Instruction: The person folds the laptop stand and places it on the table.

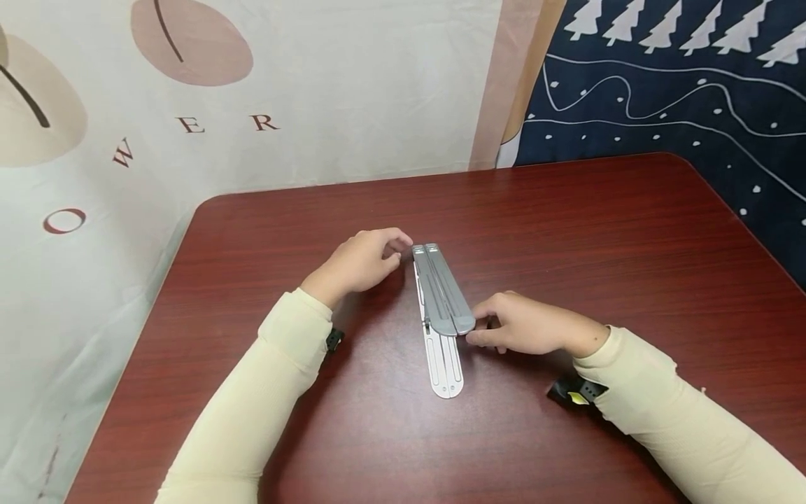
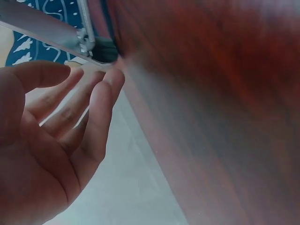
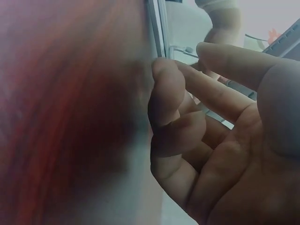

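Your cream sleeves (image 1: 252, 406), foremost. One folding metal stand (image 1: 443, 294), grey over silver, on your red-brown table (image 1: 567, 231). Left hand (image 1: 355, 262): grip apart, at its far end. Right hand (image 1: 529, 325): grip apart, beside its grey corner; contact unclear.

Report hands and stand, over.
Left hand near far end of metal stand; right hand at near end, grip unclear. Gray plates over white plates. No obstruction visible.
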Demonstrator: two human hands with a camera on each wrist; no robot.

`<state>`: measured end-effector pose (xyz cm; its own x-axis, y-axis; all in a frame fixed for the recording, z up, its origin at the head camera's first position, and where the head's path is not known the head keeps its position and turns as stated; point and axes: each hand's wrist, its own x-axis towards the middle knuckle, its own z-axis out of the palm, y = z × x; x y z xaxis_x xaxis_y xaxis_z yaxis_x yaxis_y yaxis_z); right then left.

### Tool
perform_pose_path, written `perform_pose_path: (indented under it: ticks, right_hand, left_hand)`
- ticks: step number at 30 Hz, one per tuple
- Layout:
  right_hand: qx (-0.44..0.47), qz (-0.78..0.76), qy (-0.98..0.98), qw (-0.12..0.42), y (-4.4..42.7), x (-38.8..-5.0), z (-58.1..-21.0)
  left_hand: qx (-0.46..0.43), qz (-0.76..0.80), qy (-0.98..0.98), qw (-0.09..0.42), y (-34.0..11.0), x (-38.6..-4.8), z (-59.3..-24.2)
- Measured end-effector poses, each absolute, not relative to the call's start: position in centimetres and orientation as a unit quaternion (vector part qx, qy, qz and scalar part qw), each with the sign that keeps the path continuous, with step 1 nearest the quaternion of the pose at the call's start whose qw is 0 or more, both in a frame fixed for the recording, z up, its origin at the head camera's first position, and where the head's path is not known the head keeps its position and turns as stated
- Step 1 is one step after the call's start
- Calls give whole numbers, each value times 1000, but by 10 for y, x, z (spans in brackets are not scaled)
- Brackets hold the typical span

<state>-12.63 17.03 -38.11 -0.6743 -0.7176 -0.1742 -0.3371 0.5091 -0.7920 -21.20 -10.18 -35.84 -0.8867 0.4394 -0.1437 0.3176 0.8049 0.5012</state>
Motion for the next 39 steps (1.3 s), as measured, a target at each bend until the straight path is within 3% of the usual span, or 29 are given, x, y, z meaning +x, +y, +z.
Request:
perform_pose_path:
  ticks: [7, 16, 39]
  right_hand:
    - [-296, -393, 843, 216, 178, -131, -366]
    - [-239, -389, 882, 116, 181, -138, -332]
    - [-207, -421, 880, 76, 162, -146, -338]
  left_hand:
    - [175, 278, 943, 64, -107, -190, -353]
    - [172, 339, 925, 24, -107, -164, -347]
    - [200, 334, 921, 29, -97, -146, -336]
